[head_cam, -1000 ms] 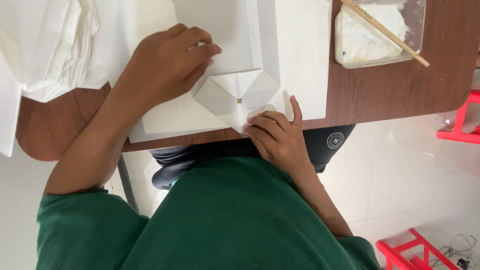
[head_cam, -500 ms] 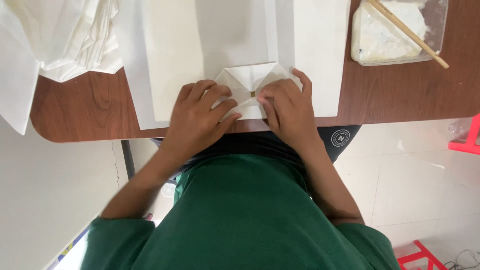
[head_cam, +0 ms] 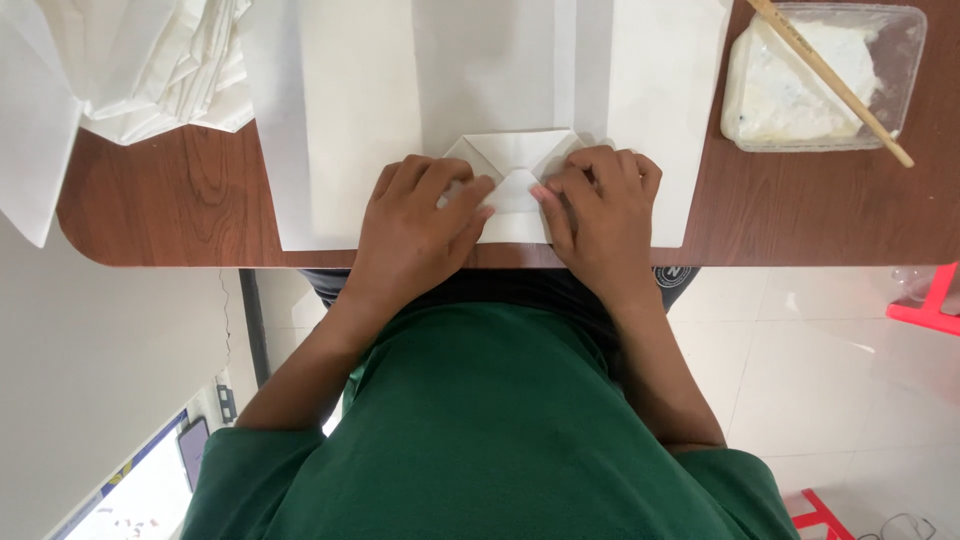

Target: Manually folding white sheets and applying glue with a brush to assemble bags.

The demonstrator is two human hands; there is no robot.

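A folded white paper piece (head_cam: 512, 160) with diagonal flaps lies on a large white sheet (head_cam: 360, 110) near the front edge of the brown wooden table (head_cam: 170, 210). My left hand (head_cam: 415, 225) lies flat on the left flap, fingers together and pressing down. My right hand (head_cam: 600, 215) presses the right flap, fingertips meeting the left hand's at the centre crease. Both hands cover the lower part of the fold.
A pile of folded white papers (head_cam: 150, 70) sits at the back left. At the back right a clear plastic tub of white paste (head_cam: 800, 95) holds a wooden stick (head_cam: 830, 80). A red frame (head_cam: 925, 305) stands on the floor at right.
My left hand came down from the upper part of the paper to the near flap beside my right hand. Both hands now press the fold flat together.
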